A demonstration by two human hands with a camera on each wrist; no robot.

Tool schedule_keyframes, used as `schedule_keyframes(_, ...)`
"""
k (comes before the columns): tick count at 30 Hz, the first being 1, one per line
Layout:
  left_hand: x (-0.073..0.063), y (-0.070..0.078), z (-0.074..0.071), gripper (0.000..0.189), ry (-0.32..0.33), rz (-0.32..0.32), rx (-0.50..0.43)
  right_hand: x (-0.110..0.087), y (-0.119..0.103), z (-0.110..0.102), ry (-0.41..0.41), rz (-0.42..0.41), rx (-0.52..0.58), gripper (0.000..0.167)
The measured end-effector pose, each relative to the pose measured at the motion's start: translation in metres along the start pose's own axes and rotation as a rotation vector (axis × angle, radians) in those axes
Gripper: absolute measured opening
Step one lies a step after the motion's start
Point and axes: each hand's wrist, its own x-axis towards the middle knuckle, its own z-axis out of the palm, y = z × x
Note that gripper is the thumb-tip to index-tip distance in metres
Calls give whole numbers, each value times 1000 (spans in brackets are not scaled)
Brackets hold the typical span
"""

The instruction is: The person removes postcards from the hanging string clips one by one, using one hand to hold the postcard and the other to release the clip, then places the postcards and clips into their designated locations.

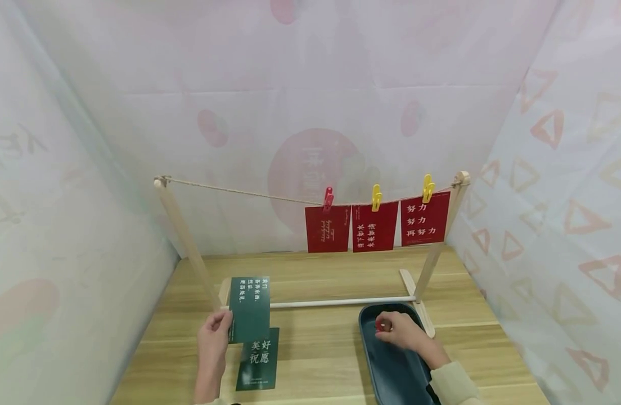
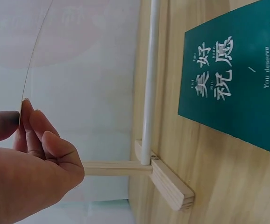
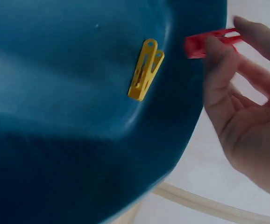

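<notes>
Green card (image 1: 250, 309) pinched in left hand (image 1: 212, 340) needs holding flat; right hand (image 1: 405, 333) pinches red clip (image 3: 195, 45) near far edge of tray (image 1: 394, 368).

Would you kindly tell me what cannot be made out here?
Head: one corner of lower green card, behind held green card.
Head: near end of tray, cut off by bottom edge.
Head: part of held red peg, behind right hand.
Head: finest print on red cards, too small.
Left wrist: print on held green card, seen edge-on.
</notes>
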Motion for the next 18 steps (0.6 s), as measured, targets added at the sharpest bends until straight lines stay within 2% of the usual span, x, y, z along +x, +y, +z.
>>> schedule_keyframes(4, 0, -10, -3, 36, 2, -30, 25, -5, 4, 3, -43, -19, -47, 22)
schedule_keyframes(8, -1, -19, -6, 35, -6, -60, 88, -7, 5, 6, -79, 4, -58, 22)
schedule_keyframes(14, -1, -31, -8, 42, -86, -77, 200, -6, 5, 8, -108, 21, -104, 18)
schedule_keyframes(18, -2, -37, -8, 38, -131, -63, 228, -6, 6, 10, -128, 50, -132, 18)
